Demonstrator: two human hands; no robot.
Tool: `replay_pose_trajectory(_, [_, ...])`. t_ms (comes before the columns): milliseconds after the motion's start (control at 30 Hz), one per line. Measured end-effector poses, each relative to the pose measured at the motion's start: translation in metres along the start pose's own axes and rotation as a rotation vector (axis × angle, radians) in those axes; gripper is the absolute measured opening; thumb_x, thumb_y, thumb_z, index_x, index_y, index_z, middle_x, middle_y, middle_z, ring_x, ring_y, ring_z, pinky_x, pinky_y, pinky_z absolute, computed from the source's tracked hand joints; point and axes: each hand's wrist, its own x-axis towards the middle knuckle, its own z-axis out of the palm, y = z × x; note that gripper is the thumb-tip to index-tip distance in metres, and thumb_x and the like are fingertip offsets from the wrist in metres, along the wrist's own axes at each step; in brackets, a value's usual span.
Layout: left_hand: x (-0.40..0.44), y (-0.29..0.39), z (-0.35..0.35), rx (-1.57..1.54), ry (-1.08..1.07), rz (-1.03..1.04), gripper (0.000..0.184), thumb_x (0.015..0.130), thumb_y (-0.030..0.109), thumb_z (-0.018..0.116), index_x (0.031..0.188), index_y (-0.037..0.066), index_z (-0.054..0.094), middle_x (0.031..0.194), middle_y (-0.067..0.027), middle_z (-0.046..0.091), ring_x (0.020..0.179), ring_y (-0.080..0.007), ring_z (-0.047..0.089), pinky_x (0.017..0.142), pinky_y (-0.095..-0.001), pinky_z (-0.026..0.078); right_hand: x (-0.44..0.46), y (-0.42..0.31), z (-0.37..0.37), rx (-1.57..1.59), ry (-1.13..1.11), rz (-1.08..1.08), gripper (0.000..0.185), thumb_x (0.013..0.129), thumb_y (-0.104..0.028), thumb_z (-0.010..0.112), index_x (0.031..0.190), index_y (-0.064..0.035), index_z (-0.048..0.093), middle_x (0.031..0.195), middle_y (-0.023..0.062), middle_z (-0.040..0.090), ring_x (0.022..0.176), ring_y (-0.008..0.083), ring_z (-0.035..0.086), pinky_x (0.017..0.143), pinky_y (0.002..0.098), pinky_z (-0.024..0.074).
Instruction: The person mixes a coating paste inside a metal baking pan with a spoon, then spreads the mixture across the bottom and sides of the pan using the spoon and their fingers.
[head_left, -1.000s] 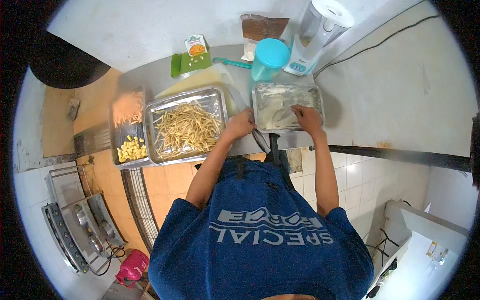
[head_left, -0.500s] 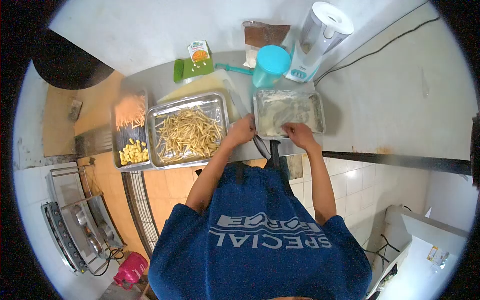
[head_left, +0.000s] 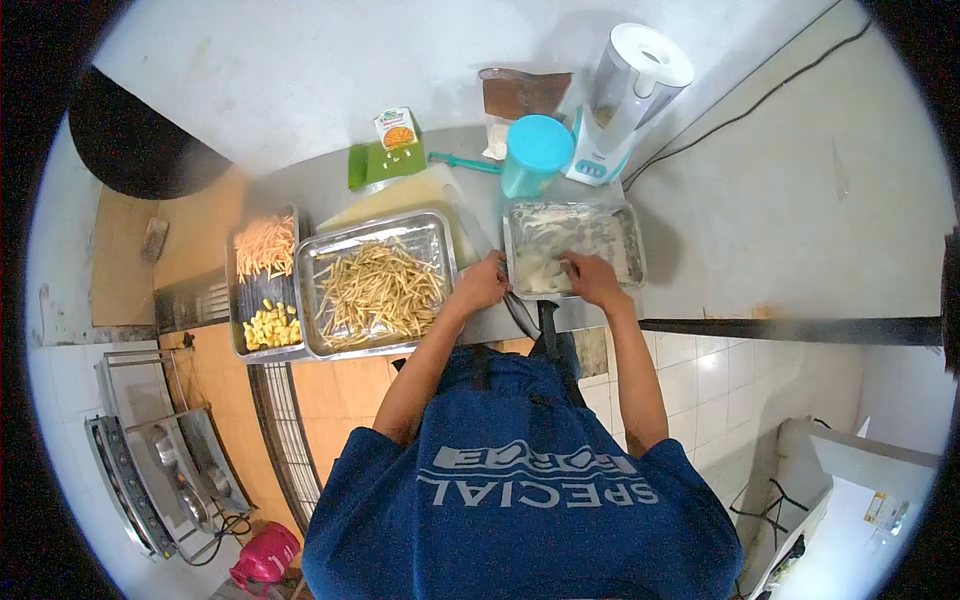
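Observation:
My left hand (head_left: 481,282) is closed at the left rim of a metal tray (head_left: 640,262) dusted with white powder, and its fingertips meet the rim. Inside the tray's near side, my right hand (head_left: 592,277) has its fingers bent together and dipped down to the powder (head_left: 575,225); whether they pinch anything is hidden. A knife (head_left: 478,232) lies just beyond my left hand, and a dark curved strap or handle (head_left: 522,316) shows below it. To the left, a larger tray (head_left: 447,225) holds a pile of thin pale-yellow sticks (head_left: 380,290).
A narrow tray (head_left: 236,300) at far left carries orange shreds (head_left: 265,247) and yellow chunks (head_left: 272,327). Behind stand a turquoise-lidded container (head_left: 538,150), a blender (head_left: 625,100), a brown-and-clear bag (head_left: 525,95) and a green packet (head_left: 390,160). A cutting board (head_left: 390,198) lies behind the sticks.
The view has shifted, so the counter sits lower in the picture. My right hand has moved slightly left in the tray, and the powder lies in a different pattern. My left hand stays at the rim.

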Motion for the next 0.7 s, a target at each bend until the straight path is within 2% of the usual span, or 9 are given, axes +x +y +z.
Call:
replay_pose_trajectory(33, [0.0,-0.001,0.001,0.013,0.001,-0.001,0.05,0.079,0.016,0.071,0.124,0.003,0.051,0.094,-0.0146,0.074,0.092,-0.0336,0.07,0.08,-0.044,0.054,-0.001,-0.003,-0.004,0.095,-0.121,0.068,0.028,0.097,-0.024,0.054,0.12,-0.0168,0.068,0.097,0.0187,0.071,0.093,0.0363,0.066,0.081,0.0479,0.0511])
replay_pose_trajectory(67, [0.001,-0.002,0.0,0.027,0.005,0.0,0.051,0.079,0.017,0.07,0.124,0.003,0.051,0.094,-0.0142,0.074,0.093,-0.0332,0.07,0.08,-0.0437,0.054,0.0,-0.003,-0.013,0.094,-0.118,0.06,0.028,0.097,-0.024,0.054,0.12,-0.0168,0.068,0.097,0.0187,0.071,0.093,0.0363,0.066,0.081,0.0479,0.0511])
replay_pose_trajectory(167, [0.001,-0.001,-0.001,0.027,-0.021,-0.006,0.056,0.079,0.018,0.071,0.128,0.003,0.05,0.095,-0.0143,0.074,0.095,-0.0327,0.07,0.081,-0.0436,0.054,-0.004,0.021,-0.039,0.149,-0.143,-0.086,0.029,0.097,-0.023,0.054,0.122,-0.0173,0.068,0.097,0.0191,0.071,0.089,0.0366,0.066,0.078,0.0455,0.0517])
replay_pose_trajectory(233, [0.002,-0.004,0.002,0.052,-0.008,0.012,0.061,0.079,0.017,0.071,0.133,0.002,0.048,0.094,-0.0141,0.074,0.095,-0.0328,0.07,0.082,-0.0439,0.054,-0.004,0.033,-0.051,0.197,-0.052,0.088,0.031,0.098,-0.03,0.049,0.124,-0.0212,0.064,0.098,0.0203,0.071,0.095,0.0404,0.067,0.083,0.0522,0.0521])
replay_pose_trajectory(267, [0.002,-0.006,0.003,0.073,0.007,0.026,0.066,0.079,0.017,0.071,0.137,0.002,0.045,0.093,-0.0139,0.074,0.094,-0.0329,0.07,0.082,-0.0441,0.054,-0.004,0.035,-0.051,0.197,-0.052,0.09,0.031,0.098,-0.03,0.049,0.124,-0.0212,0.064,0.098,0.0203,0.071,0.095,0.0404,0.067,0.083,0.0522,0.0521])
replay_pose_trajectory(333, [-0.003,0.004,-0.002,0.022,-0.009,0.005,0.071,0.078,0.016,0.071,0.141,0.003,0.042,0.093,-0.0139,0.074,0.094,-0.0332,0.07,0.082,-0.0444,0.054,-0.002,0.039,-0.045,0.049,0.066,0.224,0.03,0.095,-0.025,0.052,0.123,-0.0209,0.063,0.093,0.0191,0.071,0.09,0.0401,0.068,0.08,0.0529,0.0525])
replay_pose_trajectory(433, [-0.002,0.007,-0.005,0.003,-0.036,0.007,0.081,0.078,0.014,0.072,0.149,0.003,0.033,0.098,-0.0157,0.073,0.096,-0.0347,0.07,0.086,-0.0444,0.054,0.013,0.028,-0.017,-0.119,0.1,0.269,0.032,0.093,-0.02,0.053,0.124,-0.0201,0.062,0.092,0.018,0.071,0.087,0.0399,0.068,0.079,0.0535,0.0528])
replay_pose_trajectory(567, [-0.003,0.01,-0.005,0.042,-0.019,0.063,0.09,0.078,0.013,0.073,0.154,0.004,0.024,0.101,-0.0182,0.073,0.097,-0.036,0.069,0.089,-0.0441,0.053,0.019,-0.006,0.019,-0.079,0.193,0.122,0.03,0.095,-0.017,0.051,0.124,-0.0166,0.06,0.082,0.0209,0.068,0.083,0.0383,0.067,0.072,0.0517,0.0522])
replay_pose_trajectory(700, [0.005,0.001,0.004,0.047,-0.021,0.055,0.094,0.076,0.016,0.074,0.153,0.006,0.023,0.098,-0.0184,0.071,0.097,-0.0371,0.068,0.084,-0.0454,0.053,0.014,-0.029,0.001,-0.037,0.025,0.064,0.03,0.096,-0.019,0.051,0.123,-0.0187,0.062,0.088,0.0197,0.069,0.086,0.0387,0.067,0.075,0.0519,0.0517])
